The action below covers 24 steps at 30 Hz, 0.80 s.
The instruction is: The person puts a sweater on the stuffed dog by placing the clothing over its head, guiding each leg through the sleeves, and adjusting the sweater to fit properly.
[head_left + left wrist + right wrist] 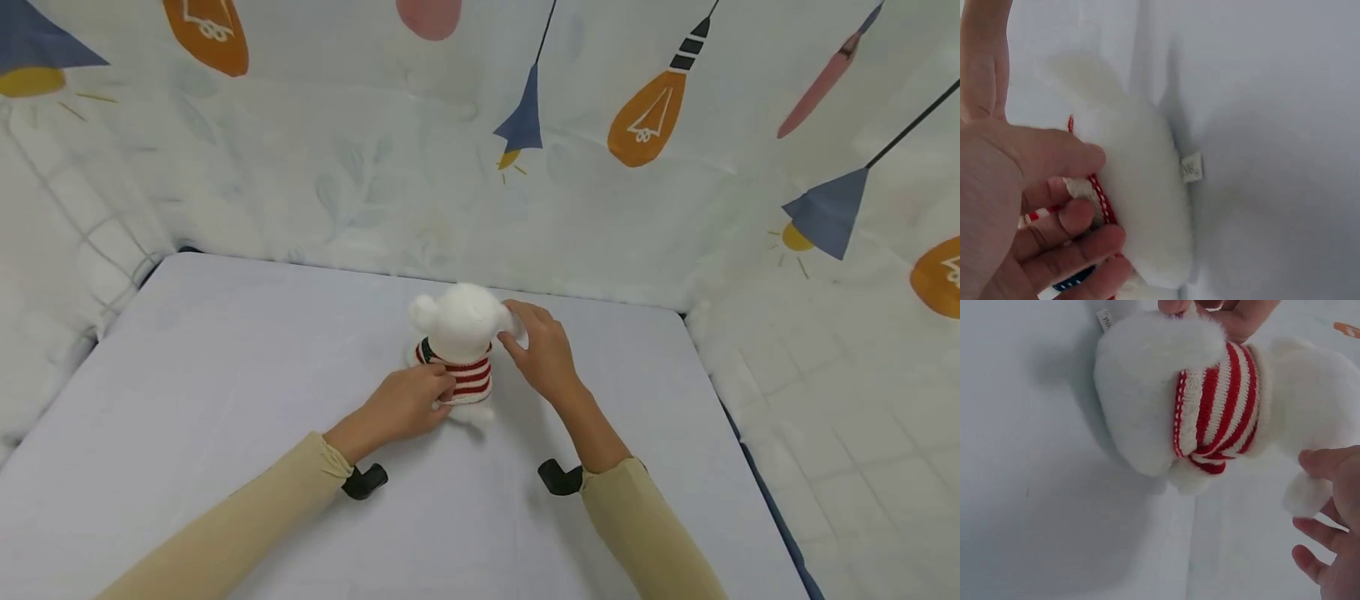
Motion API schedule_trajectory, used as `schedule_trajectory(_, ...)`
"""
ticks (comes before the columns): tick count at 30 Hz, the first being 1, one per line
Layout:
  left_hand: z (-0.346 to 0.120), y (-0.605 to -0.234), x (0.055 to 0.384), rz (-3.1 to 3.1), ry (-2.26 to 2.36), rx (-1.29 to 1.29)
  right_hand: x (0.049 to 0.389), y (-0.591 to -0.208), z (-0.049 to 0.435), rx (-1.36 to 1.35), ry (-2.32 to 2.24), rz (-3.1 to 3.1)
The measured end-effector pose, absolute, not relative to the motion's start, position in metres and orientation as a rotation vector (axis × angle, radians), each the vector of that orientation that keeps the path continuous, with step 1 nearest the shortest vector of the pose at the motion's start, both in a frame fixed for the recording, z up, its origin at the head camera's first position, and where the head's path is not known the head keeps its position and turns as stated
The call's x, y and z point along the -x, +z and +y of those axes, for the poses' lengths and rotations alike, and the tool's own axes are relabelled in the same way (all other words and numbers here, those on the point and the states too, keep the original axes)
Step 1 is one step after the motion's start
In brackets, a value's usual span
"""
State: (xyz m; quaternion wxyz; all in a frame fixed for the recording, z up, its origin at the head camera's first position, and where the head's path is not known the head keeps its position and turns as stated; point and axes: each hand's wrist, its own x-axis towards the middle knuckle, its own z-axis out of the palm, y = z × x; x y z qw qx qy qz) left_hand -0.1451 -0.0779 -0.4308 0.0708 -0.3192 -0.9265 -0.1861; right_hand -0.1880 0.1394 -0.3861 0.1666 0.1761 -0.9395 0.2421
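Observation:
A white plush bear [463,321] in a knitted red-and-white striped sweater [471,382] stands on the white-covered table. My left hand [408,400] holds it low on its side, thumb and curled fingers at the sweater's hem. At the head, my right hand [543,350] pinches the ear [1307,495] between thumb and fingers, its other fingers loosely bent. A small white tag [1192,167] sticks out from the fluffy bottom in the left wrist view. Dark blue cloth [1074,279] shows between the left fingers.
Behind the table [225,358] hangs a pale curtain [450,200] printed with lamps, bulbs and a pencil; it continues along both sides. Black curved pieces [365,482] stick out at both wrists, close over the tabletop.

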Motion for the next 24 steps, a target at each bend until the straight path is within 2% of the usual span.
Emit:
schedule_trajectory(5, -0.079, -0.437, 0.148, -2.748, -0.540, 0.986, 0.189, -0.389, 0.148, -0.488, 0.665, -2.628)
schedule_trajectory(15, -0.093, -0.444, 0.167, -2.765, -0.558, 0.829, 0.167, -0.383, 0.172, -0.434, 0.607, -2.623)
schedule_trajectory(24, -0.086, -0.436, 0.164, -2.701, -0.622, 0.829, 0.165, -0.377, 0.170, -0.450, 0.680, -2.692)
